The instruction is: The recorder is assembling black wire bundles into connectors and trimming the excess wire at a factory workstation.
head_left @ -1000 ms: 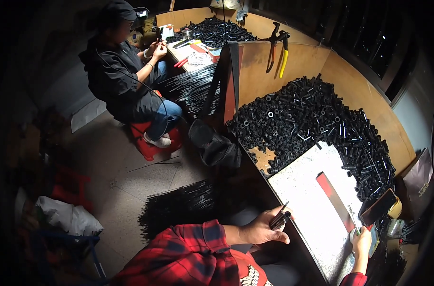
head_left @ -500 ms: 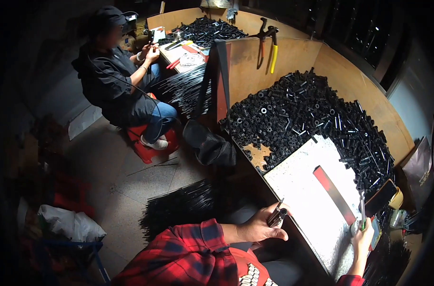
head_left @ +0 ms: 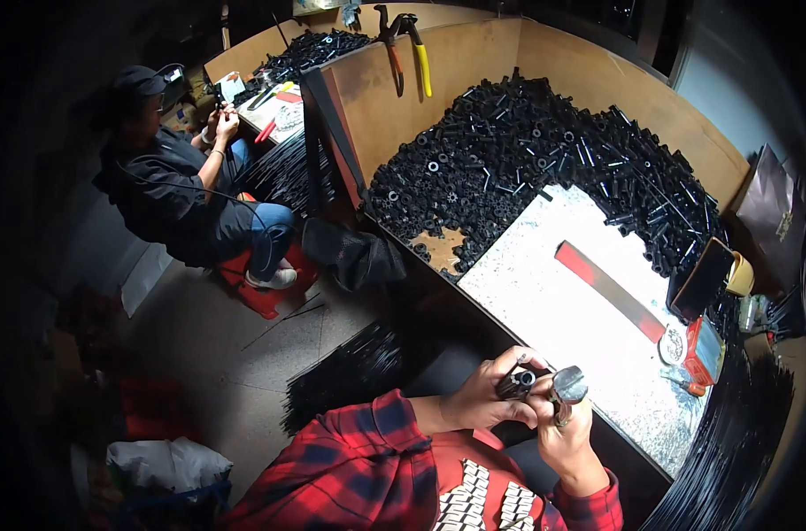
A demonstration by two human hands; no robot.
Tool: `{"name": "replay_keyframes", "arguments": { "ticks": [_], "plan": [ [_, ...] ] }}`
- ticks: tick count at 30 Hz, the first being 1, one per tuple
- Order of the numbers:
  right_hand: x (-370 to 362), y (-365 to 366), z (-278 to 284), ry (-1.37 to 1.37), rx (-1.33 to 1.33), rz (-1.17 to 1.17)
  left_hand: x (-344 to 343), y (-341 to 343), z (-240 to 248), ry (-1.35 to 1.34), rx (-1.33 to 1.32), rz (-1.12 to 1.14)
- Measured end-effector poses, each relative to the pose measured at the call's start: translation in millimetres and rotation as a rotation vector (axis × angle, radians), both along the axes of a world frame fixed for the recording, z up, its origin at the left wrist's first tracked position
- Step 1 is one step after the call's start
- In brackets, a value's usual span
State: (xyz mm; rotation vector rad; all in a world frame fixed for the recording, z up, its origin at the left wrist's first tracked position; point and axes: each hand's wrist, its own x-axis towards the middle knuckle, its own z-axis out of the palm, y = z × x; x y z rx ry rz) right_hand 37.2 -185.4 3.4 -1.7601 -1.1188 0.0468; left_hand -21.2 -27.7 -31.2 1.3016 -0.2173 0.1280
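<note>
We hold a short black tube [head_left: 516, 382] in our left hand [head_left: 482, 403], fingers curled and clamped around it, its open end facing up just beside the right fingertips. Our right hand [head_left: 569, 434] grips a small metal-headed tool [head_left: 567, 386], fingers closed on its shaft, the head touching or nearly touching the tube; we cannot tell which.

Risks, as we judge them: the tube is small and held only at the fingertips, so a sideways push from the tool could make it slip and drop past the bench edge [head_left: 474, 296] onto the black rods [head_left: 358, 367] below our left fingers. A misaligned tool head could also pinch a left fingertip.

Compared with one second ago, both hands have come together in front of our chest; then the right hand was out at the white work mat [head_left: 553, 310] and the left hand held the part alone.
</note>
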Motion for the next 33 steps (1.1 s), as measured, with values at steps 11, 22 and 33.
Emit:
{"name": "replay_keyframes", "arguments": {
  "ticks": [11,22,33],
  "plan": [
    [-4.0,-4.1,0.6,-0.146,-0.034,-0.001,-4.9,-6.2,-0.6,-0.062,0.019,-0.051],
    [-3.6,-1.6,12.9,-0.137,-0.068,0.039,-4.0,-5.2,-8.8,-0.108,0.289,0.11],
    [-7.5,-1.5,7.7,-0.014,-0.012,-0.034,-6.2,-5.4,-2.4,0.0,0.126,0.006]
  ]
}}
